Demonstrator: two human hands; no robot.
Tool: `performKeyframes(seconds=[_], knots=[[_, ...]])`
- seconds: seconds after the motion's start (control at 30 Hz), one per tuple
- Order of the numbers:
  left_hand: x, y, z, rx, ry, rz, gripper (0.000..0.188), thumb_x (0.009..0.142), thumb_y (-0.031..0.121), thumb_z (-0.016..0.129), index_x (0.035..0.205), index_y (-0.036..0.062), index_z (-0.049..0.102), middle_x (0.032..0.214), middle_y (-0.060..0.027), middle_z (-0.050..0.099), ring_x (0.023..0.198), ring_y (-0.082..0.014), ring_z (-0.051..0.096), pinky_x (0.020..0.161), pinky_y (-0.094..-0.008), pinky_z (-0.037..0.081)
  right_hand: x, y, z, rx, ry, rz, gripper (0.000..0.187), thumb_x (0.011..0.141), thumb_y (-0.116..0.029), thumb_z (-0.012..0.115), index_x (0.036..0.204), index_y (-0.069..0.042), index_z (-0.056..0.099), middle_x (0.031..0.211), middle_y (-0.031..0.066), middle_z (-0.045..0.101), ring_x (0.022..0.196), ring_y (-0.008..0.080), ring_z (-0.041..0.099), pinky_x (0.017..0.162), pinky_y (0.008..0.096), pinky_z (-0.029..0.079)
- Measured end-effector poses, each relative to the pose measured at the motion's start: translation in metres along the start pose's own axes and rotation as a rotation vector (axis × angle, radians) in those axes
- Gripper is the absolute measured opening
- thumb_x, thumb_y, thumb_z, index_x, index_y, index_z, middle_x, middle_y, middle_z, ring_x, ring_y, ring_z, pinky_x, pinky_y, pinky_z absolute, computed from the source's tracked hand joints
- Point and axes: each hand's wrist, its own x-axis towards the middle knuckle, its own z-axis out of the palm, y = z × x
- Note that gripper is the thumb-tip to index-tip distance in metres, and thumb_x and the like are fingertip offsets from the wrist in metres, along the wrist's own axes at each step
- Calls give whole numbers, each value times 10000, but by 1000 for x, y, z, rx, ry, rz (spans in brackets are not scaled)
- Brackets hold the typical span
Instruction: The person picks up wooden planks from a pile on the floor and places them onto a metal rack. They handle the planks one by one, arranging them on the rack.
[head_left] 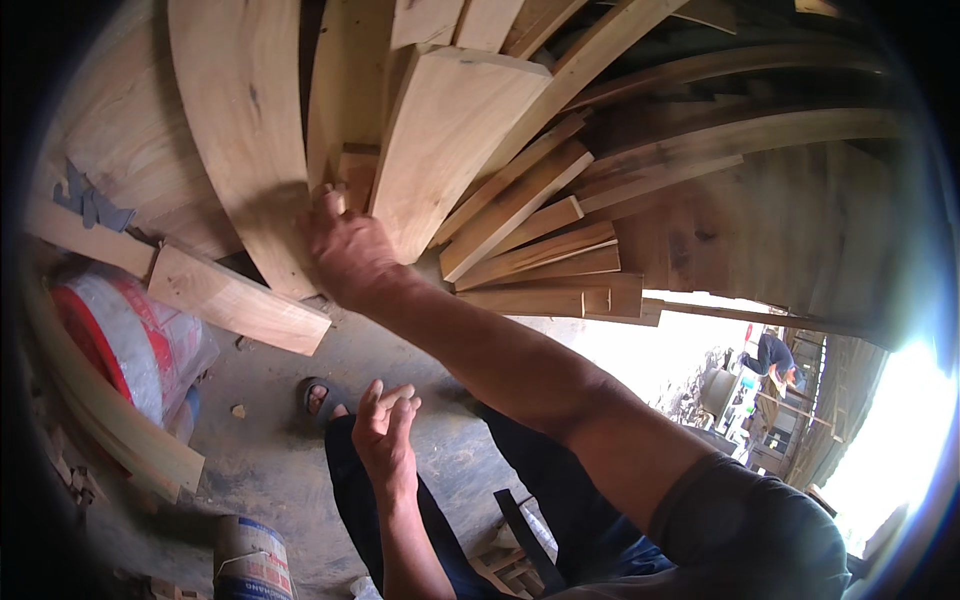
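right hand [345, 250]: reaching up across frame to 11 o'clock, fingers pressed on the lower end of a wide plank [240, 130]; fingertips hidden behind a small wood block [355, 170], so whether it grips or only pushes I cannot tell.
left hand [385, 430]: at 6 o'clock, low over the lap, fingers loosely spread and curled, holding nothing.
wide plank: leans upright in the stack at 11–12 o'clock, lower end just above the right hand, touching it; well apart from the left hand.
handling guess: stiff, sawn timber, likely heavy for one hand; surface looks dry and rough, not slippery; not fragile, splinters possible at edges.
grip guess: best taken at a long edge near the lower end, second hand higher up to steady the lean.
thick board [450, 140]: pale, just right of the right hand at 12 o'clock, leaning on the same stack.
narrow battens [540, 250]: fanned pile at 1–2 o'clock.
short plank [235, 300]: lying at 9 o'clock, left of the right wrist.
red-and-white sack [130, 340]: at 8–9 o'clock.
bucket [252, 560]: at 7 o'clock on the floor.
foot in sandal [318, 398]: just left of the left hand.
other person [770, 358]: far off at 3–4 o'clock, outdoors.
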Motion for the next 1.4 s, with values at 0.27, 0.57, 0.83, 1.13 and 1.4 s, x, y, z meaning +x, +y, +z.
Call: performKeyframes(seconds=[0.27,0.57,0.83,1.13,1.4], knots=[[8,-4,17,64,-37,0,483,986,169,641,1423,37,485,1152,-186,680,1002,-258,673,938,-406,526,7,6,-50,144,-93,-77,324,844,-70,628,1145,9,541,1154,304,584,881,387,718,717,455,586],[14,-5,31,107,-19,-32,497,978,175,655,1412,4,484,1133,-178,693,971,-252,683,903,-381,530,-75,96,-45,519,537,64,458,785,9,635,1235,-44,572,1267,225,558,1188,388,529,992,487,467],[13,-9,49,137,-50,-29,464,964,185,672,1373,15,534,1083,-146,707,908,-225,682,847,-364,540,-86,336,-23,-309,664,347,535,686,-72,655,1197,40,538,1241,260,534,1142,430,495,991,530,408],[17,-24,75,-90,-109,-258,570,973,267,666,1430,-7,462,1172,-198,679,1024,-281,681,915,-412,542,-169,232,-24,55,660,273,338,683,34,571,1020,8,579,1011,258,508,970,424,492,846,549,421],[31,-31,91,-734,-226,-720,559,967,421,587,1316,-12,538,1029,-162,704,911,-278,712,681,-386,585,-233,118,-31,881,198,-311,174,691,-34,696,860,-23,657,841,99,637,804,271,621,867,434,498]])
